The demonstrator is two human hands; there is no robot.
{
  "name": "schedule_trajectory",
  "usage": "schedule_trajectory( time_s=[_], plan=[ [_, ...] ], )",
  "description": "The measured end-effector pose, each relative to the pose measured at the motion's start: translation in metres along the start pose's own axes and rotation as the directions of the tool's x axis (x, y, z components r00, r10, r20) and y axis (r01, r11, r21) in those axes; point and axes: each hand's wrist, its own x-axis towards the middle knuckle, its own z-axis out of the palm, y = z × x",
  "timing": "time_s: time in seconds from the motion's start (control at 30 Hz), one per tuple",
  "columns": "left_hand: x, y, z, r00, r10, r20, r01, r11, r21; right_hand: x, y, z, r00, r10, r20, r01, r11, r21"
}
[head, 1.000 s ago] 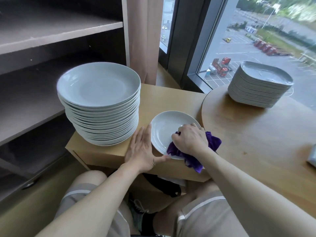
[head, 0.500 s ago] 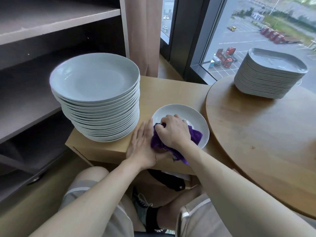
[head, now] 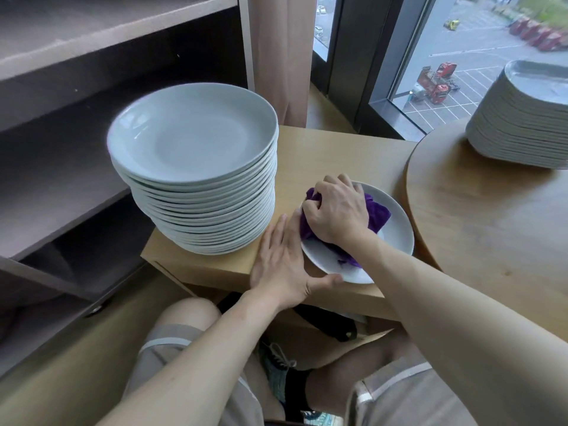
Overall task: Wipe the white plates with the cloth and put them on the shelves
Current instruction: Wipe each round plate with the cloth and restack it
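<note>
There were two stacks of white plates: the round plates (head: 196, 179), perhaps seventeen high where the rims blurred together, and the squarish plates (head: 519, 133), cut by the frame edge. One single plate (head: 396, 232) lay apart. One purple cloth (head: 377, 214) showed, two hands, the left hand (head: 281, 265) and the right hand (head: 336, 210), and two tables, the rectangular table (head: 338, 155) and the round table (head: 491, 229).

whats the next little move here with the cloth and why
Probably sweep the purple cloth across to the bare right side of the plate. The right hand grips the bunched cloth over its left half, and the left hand lies flat beside it, thumb at the near rim, seemingly steadying it.
</note>
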Motion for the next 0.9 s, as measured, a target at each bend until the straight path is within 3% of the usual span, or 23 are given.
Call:
schedule_trajectory(
  time_s=[0.17, 0.3, 0.47, 0.67, 0.9],
  plan=[
    [0.0, -0.002, 0.0, 0.999, -0.02, 0.029, 0.021, 0.999, -0.032, 0.004, 0.014, -0.007, 1.0, -0.027, 0.006, 0.027, 0.993, -0.118],
    [-0.001, 0.0, -0.002, 0.999, -0.021, 0.028, 0.022, 0.999, -0.043, 0.003, 0.039, -0.023, 0.998, -0.046, 0.04, 0.056, 0.948, -0.313],
    [0.0, 0.001, -0.005, 0.998, -0.04, 0.039, 0.042, 0.998, -0.049, -0.022, 0.056, -0.04, 0.994, -0.001, 0.105, 0.047, 0.899, -0.436],
    [0.0, 0.002, -0.007, 0.997, -0.055, 0.062, 0.058, 0.997, -0.048, -0.054, 0.042, -0.044, 0.984, 0.112, 0.141, -0.063, 0.948, -0.312],
    [0.002, 0.002, -0.013, 0.989, -0.021, 0.146, 0.025, 0.999, -0.025, -0.061, 0.002, -0.028, 0.982, 0.082, 0.167, -0.064, 0.992, -0.111]
  ],
)
